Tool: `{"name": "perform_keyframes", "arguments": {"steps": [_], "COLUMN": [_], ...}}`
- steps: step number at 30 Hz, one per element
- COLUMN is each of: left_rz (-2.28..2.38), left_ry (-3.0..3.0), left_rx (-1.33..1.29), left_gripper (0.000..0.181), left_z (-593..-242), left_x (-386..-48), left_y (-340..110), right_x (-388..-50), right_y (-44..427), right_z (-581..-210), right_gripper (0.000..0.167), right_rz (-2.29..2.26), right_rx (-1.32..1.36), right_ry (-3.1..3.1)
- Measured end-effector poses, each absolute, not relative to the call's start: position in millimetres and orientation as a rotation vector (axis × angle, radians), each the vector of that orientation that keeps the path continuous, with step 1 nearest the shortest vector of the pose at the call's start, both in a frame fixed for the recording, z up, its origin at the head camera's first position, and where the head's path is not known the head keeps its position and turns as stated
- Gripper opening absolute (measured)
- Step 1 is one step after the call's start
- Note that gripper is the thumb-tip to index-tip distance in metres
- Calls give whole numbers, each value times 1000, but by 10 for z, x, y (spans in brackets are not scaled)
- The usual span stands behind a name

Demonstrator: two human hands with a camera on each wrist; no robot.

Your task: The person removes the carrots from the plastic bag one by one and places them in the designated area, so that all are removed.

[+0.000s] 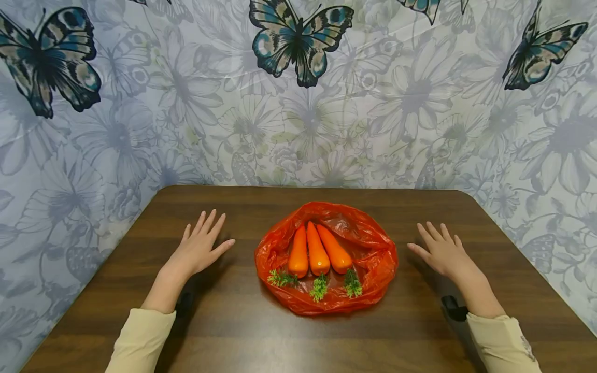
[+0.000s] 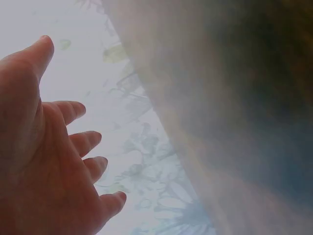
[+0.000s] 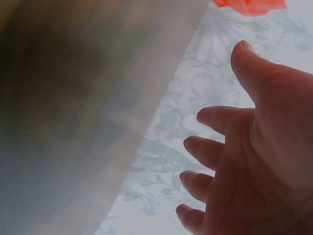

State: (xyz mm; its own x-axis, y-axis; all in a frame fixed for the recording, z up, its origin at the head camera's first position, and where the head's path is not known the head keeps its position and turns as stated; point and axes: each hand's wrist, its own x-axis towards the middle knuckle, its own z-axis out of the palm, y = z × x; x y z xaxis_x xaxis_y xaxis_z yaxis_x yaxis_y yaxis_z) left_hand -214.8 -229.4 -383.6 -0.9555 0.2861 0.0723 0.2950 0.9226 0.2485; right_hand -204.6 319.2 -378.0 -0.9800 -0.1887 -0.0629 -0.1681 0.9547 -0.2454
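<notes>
In the head view a red plastic bag [image 1: 326,305] lies spread in the middle of the table. Three orange carrots [image 1: 318,251] lie side by side on it, tips pointing away from me. Small green leafy tops [image 1: 319,288] sit at their near ends. My left hand [image 1: 200,248] is left of the bag and apart from it, fingers spread and holding nothing. On the other side, my right hand [image 1: 443,251] is also spread, empty and apart from the bag. A bit of the red bag [image 3: 252,6] shows at the top of the right wrist view.
The brown wooden table [image 1: 224,331] has rounded far corners. Behind it hangs a pale floral cloth [image 1: 326,134] with blue butterflies. Dark straps [image 1: 453,308] show at both wrists, below the cream sleeves [image 1: 501,342].
</notes>
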Motion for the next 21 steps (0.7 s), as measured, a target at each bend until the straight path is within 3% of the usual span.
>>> {"name": "perform_keyframes", "arguments": {"steps": [21], "left_rz": [-509], "left_ry": [-3009], "left_rx": [-673], "left_gripper": [78], "left_z": [-3495], "left_x": [-2042], "left_y": [-1935], "right_x": [-1956], "right_y": [2807], "right_z": [-3370], "right_gripper": [78], "right_rz": [-368], "right_rx": [-482], "right_ry": [3100]}}
